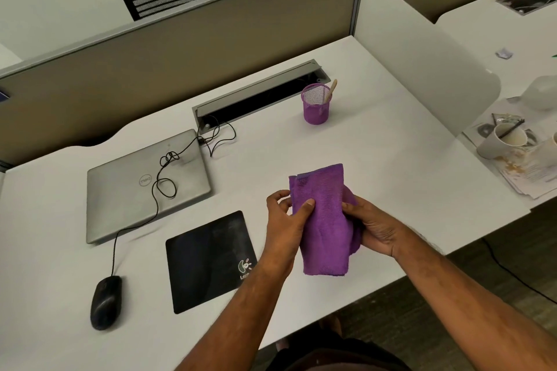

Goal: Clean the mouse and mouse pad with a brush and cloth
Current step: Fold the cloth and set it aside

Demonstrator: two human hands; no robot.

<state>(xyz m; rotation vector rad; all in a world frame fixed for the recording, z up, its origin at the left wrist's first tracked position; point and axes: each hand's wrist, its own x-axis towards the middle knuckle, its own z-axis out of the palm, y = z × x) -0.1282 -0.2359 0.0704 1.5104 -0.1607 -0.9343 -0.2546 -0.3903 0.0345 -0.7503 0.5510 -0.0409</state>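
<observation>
A folded purple cloth is held up above the white desk between both hands. My left hand pinches its left edge with the thumb on top. My right hand grips its right side from behind. A black mouse pad lies flat to the left of my left forearm. Further left, near the desk's front edge, sits the black wired mouse. A wooden brush handle sticks out of a purple mesh cup at the back of the desk.
A shut silver laptop lies behind the pad with the mouse cable looped over it. A cable tray slot runs along the back. Past a white divider, the neighbouring desk holds used paper cups and stained papers.
</observation>
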